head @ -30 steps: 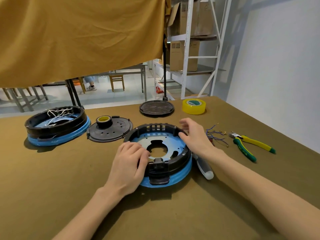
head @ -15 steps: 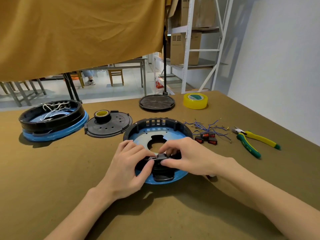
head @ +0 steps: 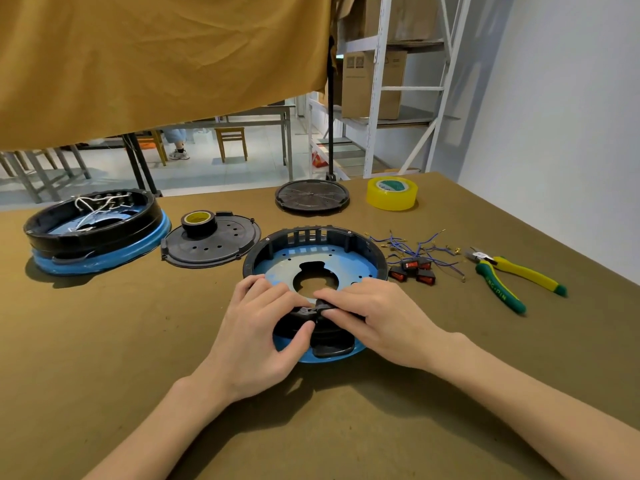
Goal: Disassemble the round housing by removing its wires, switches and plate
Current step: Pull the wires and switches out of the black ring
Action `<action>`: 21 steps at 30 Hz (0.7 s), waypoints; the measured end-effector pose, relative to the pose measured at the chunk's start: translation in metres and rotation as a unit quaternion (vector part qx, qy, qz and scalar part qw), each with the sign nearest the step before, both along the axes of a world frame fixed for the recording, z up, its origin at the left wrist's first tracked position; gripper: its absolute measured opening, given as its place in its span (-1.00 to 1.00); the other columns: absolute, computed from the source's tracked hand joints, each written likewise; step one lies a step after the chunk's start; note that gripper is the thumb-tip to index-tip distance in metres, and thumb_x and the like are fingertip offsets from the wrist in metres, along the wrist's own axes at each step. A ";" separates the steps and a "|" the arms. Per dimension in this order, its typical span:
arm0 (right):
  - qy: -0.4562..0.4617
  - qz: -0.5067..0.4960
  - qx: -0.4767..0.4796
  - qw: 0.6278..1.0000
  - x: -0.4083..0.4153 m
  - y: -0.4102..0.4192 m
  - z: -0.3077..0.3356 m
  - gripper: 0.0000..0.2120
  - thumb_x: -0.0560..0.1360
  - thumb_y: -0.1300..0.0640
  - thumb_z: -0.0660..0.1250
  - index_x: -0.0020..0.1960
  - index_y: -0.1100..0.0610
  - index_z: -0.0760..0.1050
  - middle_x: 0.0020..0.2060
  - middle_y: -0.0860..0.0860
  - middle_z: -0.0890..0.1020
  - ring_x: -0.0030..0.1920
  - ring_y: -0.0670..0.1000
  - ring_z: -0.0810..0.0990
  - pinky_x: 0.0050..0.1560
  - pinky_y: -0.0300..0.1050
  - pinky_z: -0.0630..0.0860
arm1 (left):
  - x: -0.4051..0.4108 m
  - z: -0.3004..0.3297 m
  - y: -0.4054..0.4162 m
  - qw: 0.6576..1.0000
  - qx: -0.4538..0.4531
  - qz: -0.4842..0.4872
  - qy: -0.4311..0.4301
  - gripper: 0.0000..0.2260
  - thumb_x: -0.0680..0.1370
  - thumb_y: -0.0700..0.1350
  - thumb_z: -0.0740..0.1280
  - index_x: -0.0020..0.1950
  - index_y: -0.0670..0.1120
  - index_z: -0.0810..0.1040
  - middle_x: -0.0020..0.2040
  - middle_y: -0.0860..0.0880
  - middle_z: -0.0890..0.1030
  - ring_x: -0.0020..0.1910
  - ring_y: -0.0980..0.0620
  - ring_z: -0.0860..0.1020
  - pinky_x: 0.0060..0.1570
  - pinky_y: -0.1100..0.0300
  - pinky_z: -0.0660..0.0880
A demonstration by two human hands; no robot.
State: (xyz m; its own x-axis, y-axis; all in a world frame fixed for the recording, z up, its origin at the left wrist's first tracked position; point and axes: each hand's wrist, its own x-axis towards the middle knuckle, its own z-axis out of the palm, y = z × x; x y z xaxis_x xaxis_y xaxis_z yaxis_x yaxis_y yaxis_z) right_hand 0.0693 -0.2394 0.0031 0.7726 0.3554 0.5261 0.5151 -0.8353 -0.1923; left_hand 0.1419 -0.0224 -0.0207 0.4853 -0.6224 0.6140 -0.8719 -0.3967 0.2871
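Note:
A round black housing (head: 313, 237) with a blue base sits mid-table, holding a blue-filmed metal plate (head: 341, 268) with a central cut-out. My left hand (head: 256, 330) grips the housing's near rim, thumb against the outer wall. My right hand (head: 377, 318) pinches a small black part on that same near rim, fingertips meeting those of the left. The near rim is largely hidden by both hands. Loose blue wires (head: 414, 247) and red-faced rocker switches (head: 412, 270) lie just right of the housing.
A second housing (head: 93, 230) with white wires stands far left. A black cover (head: 211, 244) carrying a tape roll (head: 199, 221) lies beside it. Another black disc (head: 311, 197), yellow tape (head: 392, 193) and green-yellow pliers (head: 512, 278) sit behind and right. The table edge is on the right.
My right hand left the housing's right rim and came to the near rim beside the left hand, uncovering the wires and switches. Both hands now hold the near rim part.

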 end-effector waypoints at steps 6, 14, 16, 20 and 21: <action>-0.008 -0.027 0.033 0.999 -0.004 0.004 -0.006 -0.67 0.68 -0.01 0.19 0.33 0.08 0.58 -0.06 -0.07 0.71 -0.08 -0.13 0.58 0.04 -0.26 0.45 | 0.001 0.000 0.001 1.000 0.010 0.004 0.001 -0.77 0.58 0.13 0.28 0.04 0.03 0.63 -0.06 0.14 0.61 0.01 0.10 0.51 0.36 0.20 0.24; 0.019 -0.029 0.046 0.998 -0.005 0.004 -0.002 -0.66 0.67 -0.05 0.18 0.35 0.04 0.56 -0.04 -0.10 0.71 -0.07 -0.18 0.54 0.04 -0.34 0.38 | 0.001 0.001 0.002 1.000 0.014 0.001 -0.001 -0.77 0.58 0.14 0.28 0.04 0.04 0.63 -0.07 0.17 0.60 -0.01 0.13 0.49 0.36 0.24 0.23; 0.010 -0.030 0.046 0.998 -0.006 0.004 -0.003 -0.67 0.67 -0.04 0.18 0.34 0.04 0.56 -0.06 -0.10 0.71 -0.08 -0.18 0.54 0.02 -0.27 0.41 | 0.000 0.002 0.002 1.000 0.014 0.001 -0.001 -0.77 0.58 0.14 0.28 0.06 0.04 0.63 -0.05 0.16 0.61 0.01 0.12 0.50 0.37 0.20 0.25; 0.014 -0.025 0.037 0.999 -0.004 0.004 -0.003 -0.70 0.69 -0.03 0.18 0.33 0.03 0.55 -0.09 -0.09 0.70 -0.11 -0.14 0.56 -0.01 -0.23 0.42 | -0.003 0.002 0.002 1.000 -0.021 -0.011 0.015 -0.77 0.55 0.11 0.32 0.14 0.06 0.59 0.01 0.17 0.62 0.09 0.17 0.54 0.48 0.25 0.14; 0.016 -0.020 0.030 0.999 -0.003 0.004 -0.001 -0.71 0.69 -0.02 0.18 0.33 0.02 0.54 -0.10 -0.10 0.69 -0.12 -0.14 0.56 -0.02 -0.25 0.42 | -0.003 0.002 0.002 0.999 -0.031 -0.017 0.016 -0.78 0.55 0.10 0.33 0.14 0.06 0.58 0.01 0.18 0.61 0.10 0.19 0.54 0.50 0.24 0.14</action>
State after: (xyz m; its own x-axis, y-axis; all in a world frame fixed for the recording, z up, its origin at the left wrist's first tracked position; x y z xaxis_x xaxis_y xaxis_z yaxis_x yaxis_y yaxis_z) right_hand 0.0658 -0.2357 0.0017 0.8021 0.2925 0.5207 0.4747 -0.8413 -0.2586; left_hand 0.1390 -0.0203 -0.0189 0.4841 -0.6004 0.6366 -0.8748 -0.3471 0.3380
